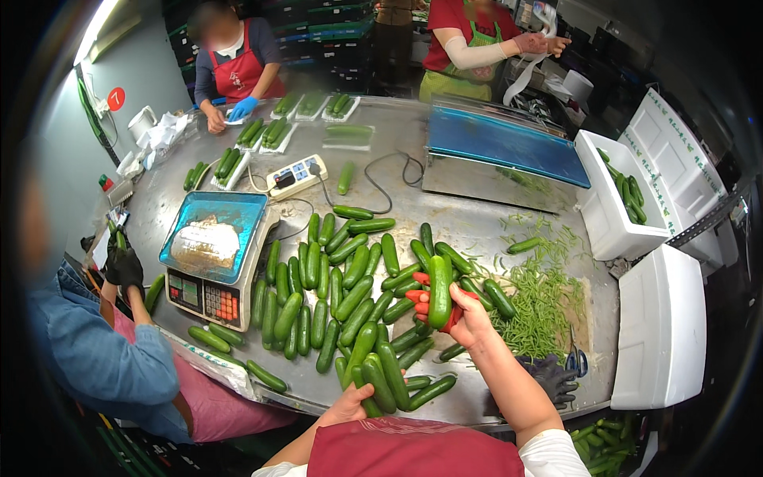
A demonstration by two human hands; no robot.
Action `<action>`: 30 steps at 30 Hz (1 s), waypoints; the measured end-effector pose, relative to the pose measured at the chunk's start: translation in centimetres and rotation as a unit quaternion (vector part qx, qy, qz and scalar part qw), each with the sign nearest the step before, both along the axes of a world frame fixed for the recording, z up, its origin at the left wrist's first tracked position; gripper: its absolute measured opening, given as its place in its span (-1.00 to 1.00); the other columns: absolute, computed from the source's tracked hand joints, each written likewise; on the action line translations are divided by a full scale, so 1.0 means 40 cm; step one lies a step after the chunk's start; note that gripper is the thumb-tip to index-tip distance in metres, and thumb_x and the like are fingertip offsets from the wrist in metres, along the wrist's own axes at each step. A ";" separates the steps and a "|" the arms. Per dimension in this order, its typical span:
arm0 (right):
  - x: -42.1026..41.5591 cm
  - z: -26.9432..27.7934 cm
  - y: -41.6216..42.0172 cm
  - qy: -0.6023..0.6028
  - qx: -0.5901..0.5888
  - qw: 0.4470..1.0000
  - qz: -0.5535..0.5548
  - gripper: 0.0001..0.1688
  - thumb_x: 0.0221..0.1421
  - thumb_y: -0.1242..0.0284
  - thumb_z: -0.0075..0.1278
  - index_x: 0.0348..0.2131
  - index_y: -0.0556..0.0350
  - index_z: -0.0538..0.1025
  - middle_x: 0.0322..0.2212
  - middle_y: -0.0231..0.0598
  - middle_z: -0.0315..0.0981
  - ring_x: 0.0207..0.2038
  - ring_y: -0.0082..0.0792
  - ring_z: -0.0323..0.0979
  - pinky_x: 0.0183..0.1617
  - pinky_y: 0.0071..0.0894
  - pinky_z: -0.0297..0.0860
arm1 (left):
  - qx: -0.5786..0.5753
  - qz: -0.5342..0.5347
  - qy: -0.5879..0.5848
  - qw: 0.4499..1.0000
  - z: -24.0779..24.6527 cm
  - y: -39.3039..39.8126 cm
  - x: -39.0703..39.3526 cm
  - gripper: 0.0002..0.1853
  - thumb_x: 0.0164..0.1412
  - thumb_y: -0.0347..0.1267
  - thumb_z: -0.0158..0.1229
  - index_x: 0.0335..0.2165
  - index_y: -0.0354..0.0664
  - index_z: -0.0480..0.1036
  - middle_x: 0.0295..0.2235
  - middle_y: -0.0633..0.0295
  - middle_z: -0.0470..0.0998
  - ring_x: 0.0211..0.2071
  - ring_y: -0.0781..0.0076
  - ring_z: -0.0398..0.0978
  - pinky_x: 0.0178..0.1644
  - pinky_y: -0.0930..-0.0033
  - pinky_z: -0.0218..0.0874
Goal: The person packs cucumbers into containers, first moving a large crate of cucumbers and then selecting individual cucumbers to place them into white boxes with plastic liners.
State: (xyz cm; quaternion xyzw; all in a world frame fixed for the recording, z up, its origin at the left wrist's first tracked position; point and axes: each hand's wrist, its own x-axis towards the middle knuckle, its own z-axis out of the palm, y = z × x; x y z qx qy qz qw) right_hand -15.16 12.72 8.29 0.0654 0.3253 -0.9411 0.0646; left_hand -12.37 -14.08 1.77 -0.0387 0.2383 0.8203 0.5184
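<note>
My right hand wears a partial red glove and holds a cucumber raised above the metal table. Close to my apron, my left hand is closed around several cucumbers at the table's near edge; most of its fingers are hidden beneath them. Many loose cucumbers lie in rows and heaps between my hands and the weighing scale. Right of my raised hand, a heap of small green pieces spreads over the table.
Scissors and a dark glove lie at the near right. Foam boxes stand on the right, a blue-topped tray at the back. A power strip trails cables. A dark-gloved co-worker stands left; two people are across the table.
</note>
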 end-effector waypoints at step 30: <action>0.159 -0.110 0.078 -0.113 0.228 0.967 0.013 -0.61 0.24 0.35 -0.23 -0.18 0.39 0.43 -0.25 0.04 0.49 -0.32 -0.33 0.50 -0.22 -0.44 0.42 | 0.012 0.049 -0.019 0.999 -0.052 -0.014 -0.019 -0.12 -0.07 -0.22 0.34 0.14 -0.24 0.06 0.05 -0.09 0.27 0.09 -0.02 0.23 0.17 -0.07 0.08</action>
